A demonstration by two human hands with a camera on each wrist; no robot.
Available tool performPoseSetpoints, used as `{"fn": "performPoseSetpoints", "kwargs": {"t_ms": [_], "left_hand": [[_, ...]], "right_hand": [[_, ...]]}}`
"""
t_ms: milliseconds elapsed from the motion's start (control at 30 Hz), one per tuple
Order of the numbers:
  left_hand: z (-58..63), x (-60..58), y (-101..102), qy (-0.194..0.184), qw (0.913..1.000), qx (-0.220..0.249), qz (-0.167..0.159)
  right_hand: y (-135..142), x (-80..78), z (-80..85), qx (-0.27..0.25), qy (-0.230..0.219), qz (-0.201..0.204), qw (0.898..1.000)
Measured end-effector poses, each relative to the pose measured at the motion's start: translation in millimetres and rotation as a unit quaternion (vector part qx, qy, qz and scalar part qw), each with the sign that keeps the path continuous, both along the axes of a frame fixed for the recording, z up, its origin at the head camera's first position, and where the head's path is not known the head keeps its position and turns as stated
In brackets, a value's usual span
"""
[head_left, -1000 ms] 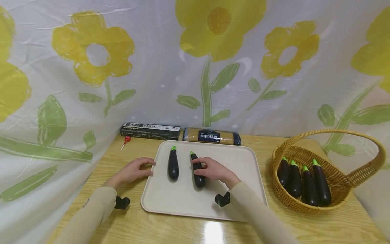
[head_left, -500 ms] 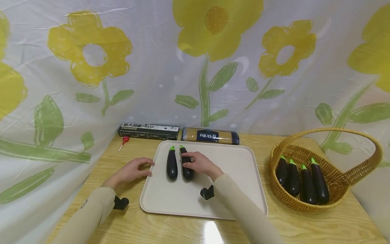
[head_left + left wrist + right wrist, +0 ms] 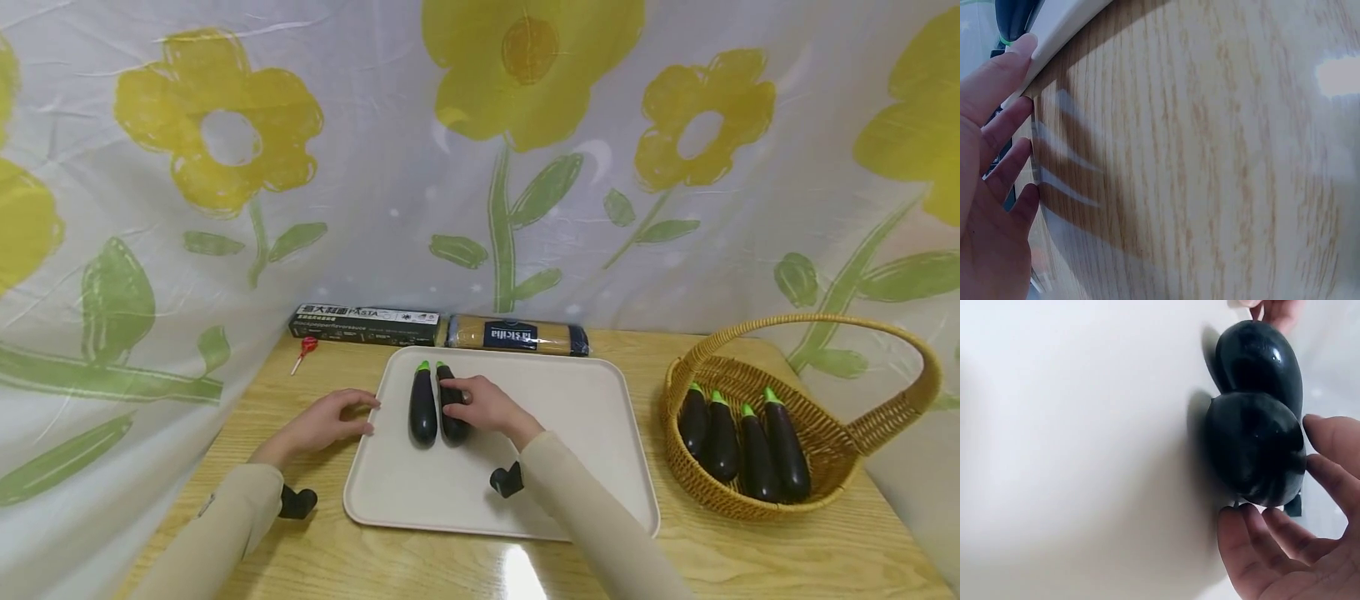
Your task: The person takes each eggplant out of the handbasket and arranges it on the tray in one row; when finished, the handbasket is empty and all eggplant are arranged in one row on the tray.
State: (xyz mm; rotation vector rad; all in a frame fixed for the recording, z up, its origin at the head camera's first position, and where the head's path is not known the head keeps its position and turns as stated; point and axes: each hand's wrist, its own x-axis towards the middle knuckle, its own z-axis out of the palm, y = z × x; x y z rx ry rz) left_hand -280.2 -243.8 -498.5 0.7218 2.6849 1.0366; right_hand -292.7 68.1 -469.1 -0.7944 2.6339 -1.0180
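Note:
Two dark eggplants with green stems lie side by side on a cream tray (image 3: 570,492). My right hand (image 3: 483,406) holds the right eggplant (image 3: 453,421) from its right side, fingers and thumb about its body. In the right wrist view this eggplant (image 3: 1257,450) lies close against the left eggplant (image 3: 1257,356). In the head view a narrow strip of tray shows between the left eggplant (image 3: 423,408) and the held one. At the tray's left edge rests my left hand (image 3: 330,422), fingers loosely bent and holding nothing; its fingertips are at the rim (image 3: 1069,34).
A wicker basket (image 3: 697,492) with several eggplants stands to the tray's right. Behind the tray lie a dark pasta box (image 3: 365,325) and a spaghetti pack (image 3: 517,335). A red lollipop (image 3: 307,345) lies at the back left of the wooden table (image 3: 420,567).
My right hand has moved the right eggplant leftward across the tray, close beside the other one. My left hand has stayed at the tray's left edge.

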Motion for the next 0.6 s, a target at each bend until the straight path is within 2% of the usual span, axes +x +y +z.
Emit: {"fn": "performPoseSetpoints", "kwargs": {"t_ms": [300, 600], "left_hand": [[-2.1, -0.7, -1, -0.006, 1.0, 0.007, -0.001], [-0.8, -0.1, 0, -0.006, 0.9999, 0.009, -0.001]], "right_hand": [[2, 10.4, 4.6, -0.006, -0.028, -0.018, 0.999], [3, 11.5, 2.3, -0.034, -0.05, -0.016, 0.998]]}}
